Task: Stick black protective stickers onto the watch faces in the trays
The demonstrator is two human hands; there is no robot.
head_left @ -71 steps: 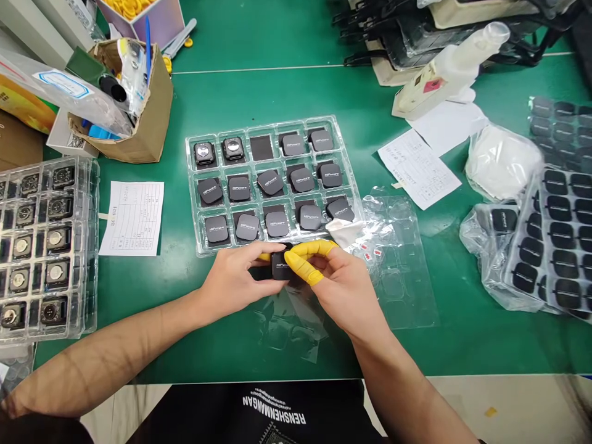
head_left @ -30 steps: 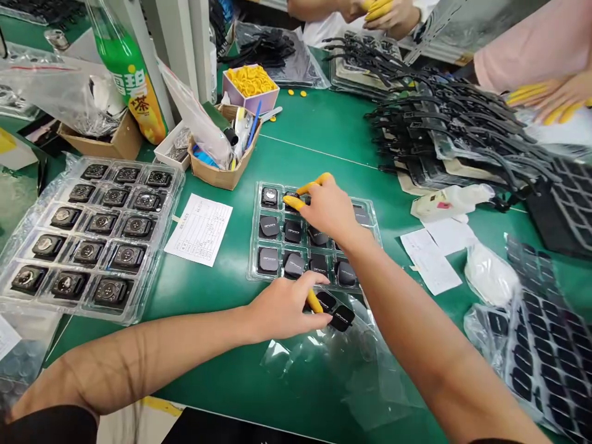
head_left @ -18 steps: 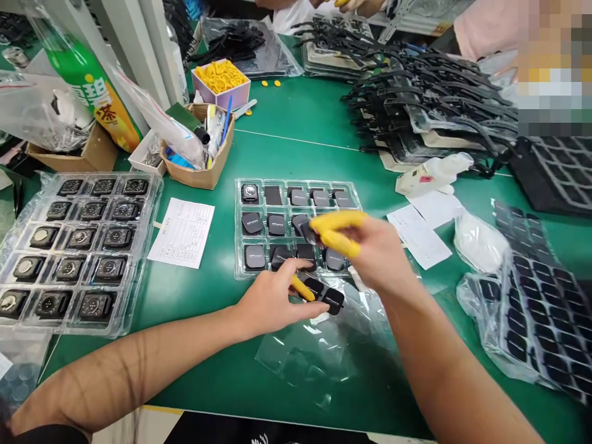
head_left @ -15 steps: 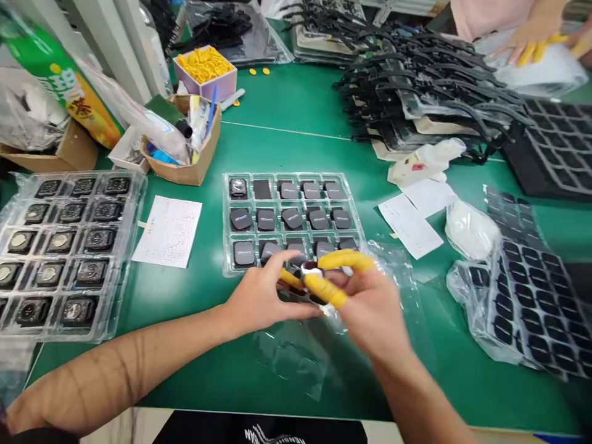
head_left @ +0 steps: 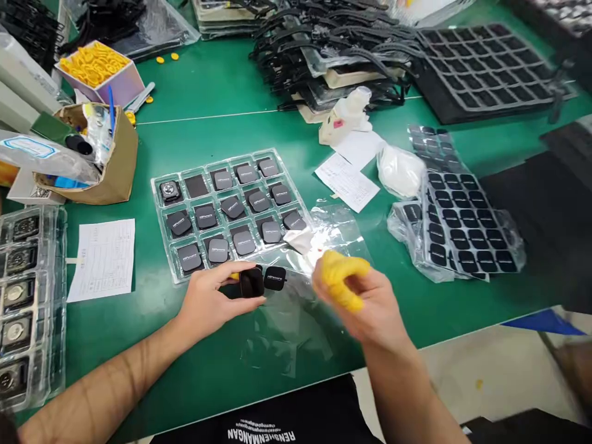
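Near the clear tray's (head_left: 164,232) front edge, the left hand (head_left: 208,303) pinches a black watch case (head_left: 251,283), while the right hand (head_left: 363,302) curls, fingers bunched, its hold unclear.

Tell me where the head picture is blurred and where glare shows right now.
Head view: the right hand is smeared by blur; the left hand, holding a watch, looks sharper. Also head view: bright glare marks the clear plastic beyond the right hand.
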